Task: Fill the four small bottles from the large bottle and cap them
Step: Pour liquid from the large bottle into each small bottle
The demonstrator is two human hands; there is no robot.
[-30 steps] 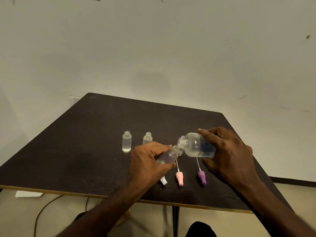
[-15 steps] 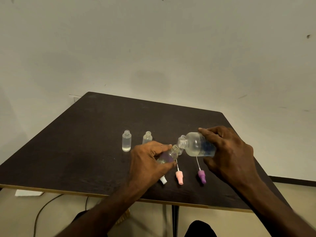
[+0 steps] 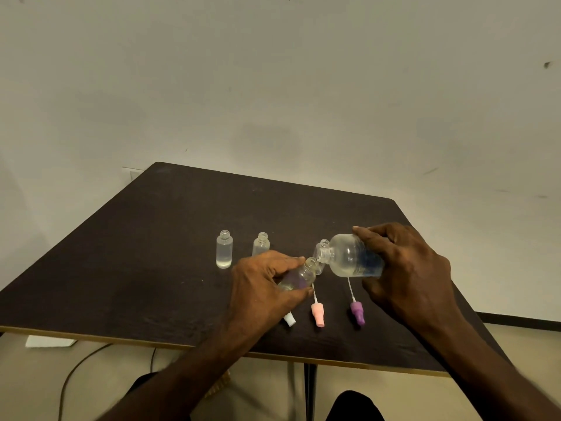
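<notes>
Two bottles meet mouth to mouth above the dark wooden table (image 3: pixel 151 253) as I pour.

With my right hand (image 3: pixel 406 275) I grip the large clear plastic bottle (image 3: pixel 349 258) around its body, tipped on its side so its neck points left and touches the open mouth of the small clear bottle (image 3: pixel 299 276), which my left hand (image 3: pixel 261 287) clasps tilted between thumb and fingers. Behind my left hand stand two more small clear bottles, uncapped and upright: a taller one (image 3: pixel 224 249) and a shorter one (image 3: pixel 261 244), partly hidden. Another small bottle (image 3: pixel 322 245) shows just behind the large one's neck. Near the table's front edge lie three spray caps with thin tubes: white (image 3: pixel 290 320), pink (image 3: pixel 318 312) and purple (image 3: pixel 357 311).
</notes>
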